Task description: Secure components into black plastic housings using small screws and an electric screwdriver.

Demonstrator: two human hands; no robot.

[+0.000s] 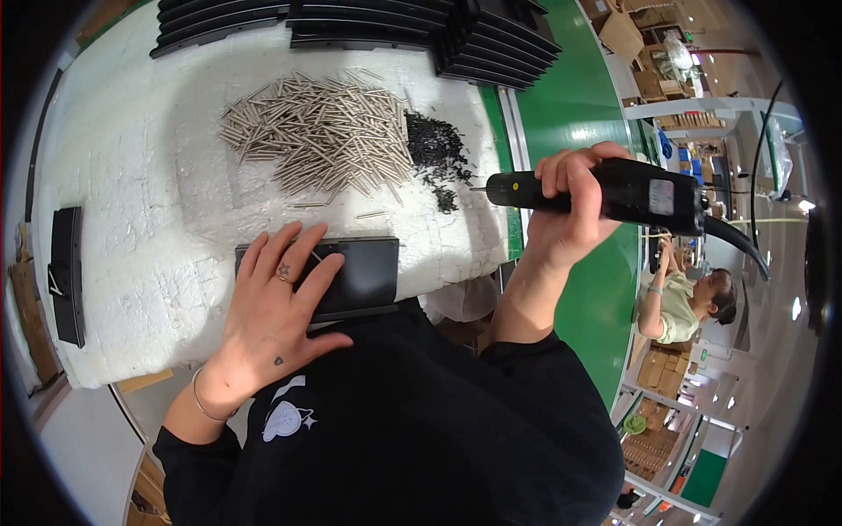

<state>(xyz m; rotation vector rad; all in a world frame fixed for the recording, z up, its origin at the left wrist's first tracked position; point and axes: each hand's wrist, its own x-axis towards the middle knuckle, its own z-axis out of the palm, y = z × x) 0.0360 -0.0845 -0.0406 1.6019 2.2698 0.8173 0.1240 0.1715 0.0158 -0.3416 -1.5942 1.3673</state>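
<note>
My left hand [276,307] lies with fingers spread on a flat black metal piece [367,273] at the near edge of the work surface, holding its left part down. My right hand [574,197] is wrapped round a black electric screwdriver [636,191], raised to the right of the surface. The tool's thin bit points left toward a heap of small black screws [436,151]. Left of the screws lies a large pile of thin silvery metal pins [320,131]. A few loose pins lie between that pile and the black piece.
Stacked black metal parts [368,26] line the far edge of the white foam sheet [132,167]. Another black piece [67,276] lies at the far left. A green surface [583,307] runs along the right. The screwdriver's cable [738,244] trails right. A person [688,302] works beyond.
</note>
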